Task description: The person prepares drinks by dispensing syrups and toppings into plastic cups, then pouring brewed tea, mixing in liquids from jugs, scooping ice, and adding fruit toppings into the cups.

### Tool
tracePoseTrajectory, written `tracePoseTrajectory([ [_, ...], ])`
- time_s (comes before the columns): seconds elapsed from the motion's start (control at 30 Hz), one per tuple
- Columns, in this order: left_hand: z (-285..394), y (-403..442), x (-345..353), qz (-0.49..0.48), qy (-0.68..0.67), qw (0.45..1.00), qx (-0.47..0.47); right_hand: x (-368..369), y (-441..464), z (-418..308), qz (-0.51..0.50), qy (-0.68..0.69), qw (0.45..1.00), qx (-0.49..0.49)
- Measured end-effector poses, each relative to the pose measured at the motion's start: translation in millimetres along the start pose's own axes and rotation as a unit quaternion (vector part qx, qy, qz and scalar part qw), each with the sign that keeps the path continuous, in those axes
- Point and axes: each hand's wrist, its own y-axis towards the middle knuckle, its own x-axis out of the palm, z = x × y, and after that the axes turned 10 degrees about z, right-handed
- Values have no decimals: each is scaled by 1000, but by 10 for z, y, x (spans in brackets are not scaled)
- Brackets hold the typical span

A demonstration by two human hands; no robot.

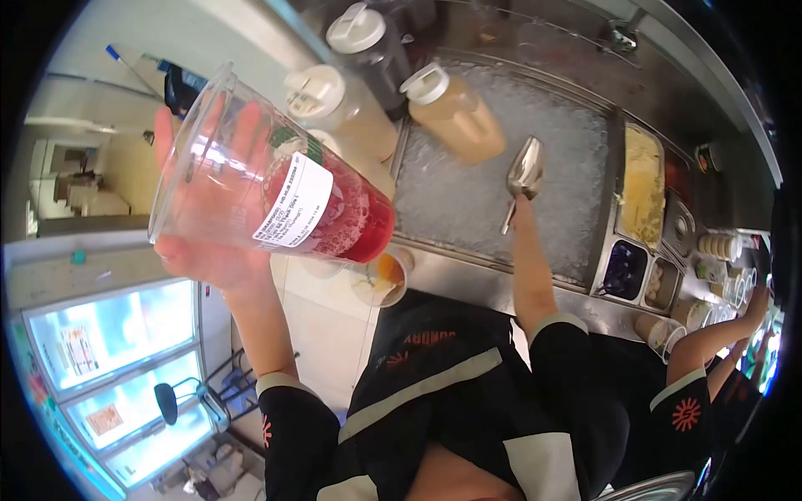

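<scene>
My left hand [205, 260] is wrapped round a clear plastic cup [355, 219], raised close to the camera and tilted almost onto its side. Red, bubbly liquid fills the cup's lower part, and a white printed label [297, 200] is stuck on its wall. Over the ice bin [555, 108], my right hand [525, 210] grips the handle of a metal ice scoop [527, 169]. The scoop's bowl lies over the crushed ice; whether it touches the ice I cannot tell. Just below the raised cup, another cup [403, 271] with orange contents stands at the counter's edge.
Lidded pitchers [464, 121] stand on and beside the ice. Metal food containers [642, 188] line the bin's right side. Stacked cups [664, 334] and a co-worker's arm [710, 346] are at far right. A lit glass-door fridge [125, 334] stands at left.
</scene>
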Motion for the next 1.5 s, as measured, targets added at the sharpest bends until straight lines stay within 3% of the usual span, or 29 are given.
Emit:
tracePoseTrajectory([
  [0.03,11,-10,-54,14,2,1000,9,-44,217,125,-42,-20,999,-9],
  [0.1,50,-1,-185,27,0,999,17,-203,-332,-391,-40,-134,989,41],
  [0.17,86,-36,-395,20,-41,998,30,-593,160,-357,-10,-333,931,-151],
  [0.23,117,-85,-710,20,-74,997,30,-911,-259,-889,72,-527,792,-300],
  [0.3,115,-176,-927,26,-107,993,34,-987,-1063,-1557,160,-680,611,-372],
  [0.33,125,-234,-1005,41,-97,993,46,-1028,-998,-1539,159,-684,609,-370],
  [0.4,148,-370,-1116,59,-84,993,55,-1095,-789,-1438,98,-728,496,-462],
  [0.53,155,-632,-1223,120,-9,988,92,-404,-616,-569,36,-675,518,-524],
  [0.63,160,-724,-1189,-52,-123,987,90,57,-902,-479,-85,-656,569,-488],
  [0.67,142,-770,-1143,-54,-127,986,93,121,-861,-452,-101,-647,575,-491],
  [0.83,-118,-1141,-681,88,-180,979,22,28,-828,-584,-150,-629,621,-444],
  [0.97,-628,-1606,-267,229,160,957,-81,-176,-756,-1217,-171,-563,647,-485],
  [1.03,-955,-1640,-173,-13,197,980,-28,-236,-1000,-1930,-166,-534,626,-545],
  [1.1,-1373,-1752,-16,-99,143,985,-20,-321,-1312,-2645,-145,-463,614,-623],
  [1.17,-1740,-1870,127,-67,70,994,-46,-411,-1741,-3275,-119,-439,650,-609],
  [1.2,-1864,-1896,175,-81,122,987,-64,-484,-1923,-3482,-59,-432,552,-711],
  [1.37,-2369,-1816,494,-101,234,964,-80,-546,-2499,-3790,-11,-435,489,-756],
  [1.43,-2498,-1744,595,-92,206,968,-109,-542,-2542,-3762,30,-552,400,-731],
  [1.47,-2543,-1726,627,-77,182,970,-141,-580,-2544,-3769,34,-551,400,-731],
  [1.5,-2556,-1696,630,-104,255,960,-53,-624,-2537,-3780,46,-564,399,-721],
])
